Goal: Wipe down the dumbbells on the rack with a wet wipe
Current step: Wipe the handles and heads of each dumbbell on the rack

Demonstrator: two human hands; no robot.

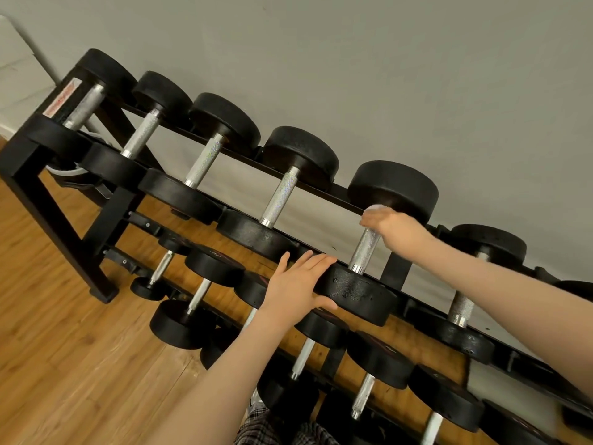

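Observation:
A black tiered rack [67, 226] holds several black dumbbells with knurled silver handles. On the top tier, my right hand [396, 228] grips a white wet wipe [373, 211] around the upper end of one dumbbell's handle [364, 248], just below its far head [393, 187]. My left hand [298, 284] rests with straight fingers against the side of that dumbbell's near head [359, 293].
More dumbbells lie on the top tier to the left [279, 194] and right [465, 303], smaller ones on the lower tiers [199, 293]. A grey wall stands close behind the rack. Wooden floor [64, 348] spreads at the left. Plaid fabric [263, 425] shows at the bottom.

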